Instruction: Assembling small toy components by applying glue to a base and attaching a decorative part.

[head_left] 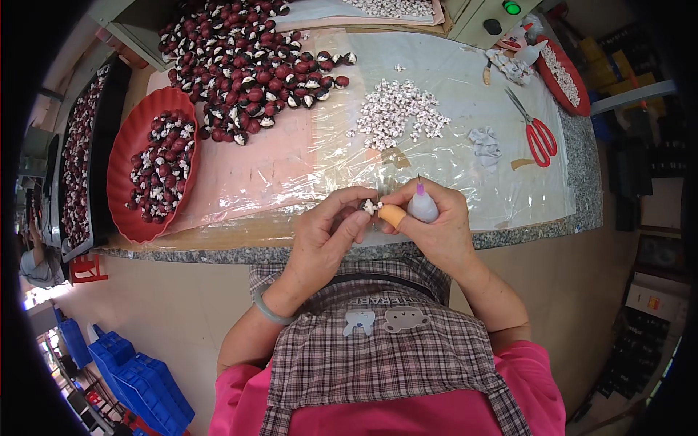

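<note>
Near the table's front edge, my left hand (pixel 326 227) is closed on a small dark ball, mostly hidden by the fingers. A little white piece (pixel 369 207) shows at the ball, between my two hands. My right hand (pixel 445 227) grips a small squeeze bottle (pixel 422 206) with a purple collar and thin tip pointing away from me. An orange finger cover (pixel 392 216) is on a digit of that hand, its end touching or very close to the white piece. Beyond my hands lies a loose heap of small white pieces (pixel 396 112).
Many dark red, black and white balls (pixel 254 80) cover the far left. A red scalloped dish (pixel 118 182) of finished-looking balls stands left. Red-handled scissors (pixel 538 138), a crumpled white wad (pixel 485 144) and a red tray (pixel 579 107) lie right. A machine with a green button (pixel 512 7) stands behind.
</note>
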The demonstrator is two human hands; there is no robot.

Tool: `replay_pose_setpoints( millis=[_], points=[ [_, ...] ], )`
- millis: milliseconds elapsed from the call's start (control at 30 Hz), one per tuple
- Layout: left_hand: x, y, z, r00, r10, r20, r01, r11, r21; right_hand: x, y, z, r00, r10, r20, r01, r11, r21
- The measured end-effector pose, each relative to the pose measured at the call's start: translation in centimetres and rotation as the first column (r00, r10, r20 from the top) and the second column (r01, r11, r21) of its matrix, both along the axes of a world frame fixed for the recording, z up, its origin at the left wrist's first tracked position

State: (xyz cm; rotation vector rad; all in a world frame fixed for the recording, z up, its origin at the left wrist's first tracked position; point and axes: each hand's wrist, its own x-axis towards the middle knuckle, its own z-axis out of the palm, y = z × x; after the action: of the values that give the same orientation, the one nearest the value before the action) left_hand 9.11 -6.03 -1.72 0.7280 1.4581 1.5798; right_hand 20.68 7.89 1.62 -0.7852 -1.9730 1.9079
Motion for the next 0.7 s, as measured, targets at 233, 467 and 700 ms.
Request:
replay_pose_setpoints(
  millis=[233, 467, 700],
  points=[
    [0.7, 0.2, 0.7, 0.836, 0.066, -0.545, -0.059, 0.998, 0.03, 0.4, -1.4, -0.8, 0.998, -0.041, -0.043, 0.045, 0.994, 0.097],
    [0.2, 0.0, 0.4, 0.905, 0.071, -0.421, -0.078, 0.997, 0.001, -0.3, -1.2, -1.5, 0.997, -0.002, -0.073, 0.013, 0.989, 0.145],
    [-3.7, -0.7, 1.1, 0.77, 0.05, 0.636, -0.253, 0.939, 0.232, -0.6, -0.1, 0.2, 0.992, 0.035, -0.125, -0.037, 0.999, -0.013]
  ],
)
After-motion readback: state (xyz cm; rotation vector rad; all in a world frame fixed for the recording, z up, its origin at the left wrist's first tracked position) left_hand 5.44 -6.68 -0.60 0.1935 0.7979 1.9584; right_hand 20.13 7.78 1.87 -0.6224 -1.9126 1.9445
